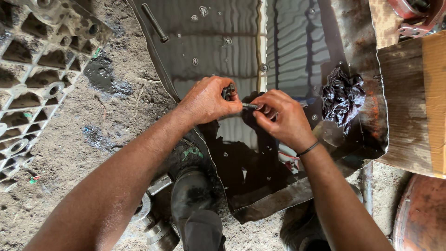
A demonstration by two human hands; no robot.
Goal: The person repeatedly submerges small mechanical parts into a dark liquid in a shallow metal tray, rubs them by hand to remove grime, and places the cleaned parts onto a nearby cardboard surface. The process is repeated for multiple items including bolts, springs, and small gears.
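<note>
Oily tray [209, 46]; hands [246, 107] gripping bolt [249, 106]

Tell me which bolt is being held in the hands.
The short bolt between the left hand and right hand; the long bolt lies untouched on the sheet.

The left hand [209, 100] is pinching a small dark metal part [228, 90] between thumb and fingers, while the right hand [278, 116] is gripping a short bolt [250, 106] whose tip is meeting that part. Both hands are hovering over an oily ribbed metal sheet [218, 42] lying on the dirt floor [93, 125]. A crumpled black rag [343, 96] is lying just right of the right hand. A long bolt [154, 22] is resting well beyond the left hand. A grey cast housing [37, 69] is sitting far left of it.
</note>
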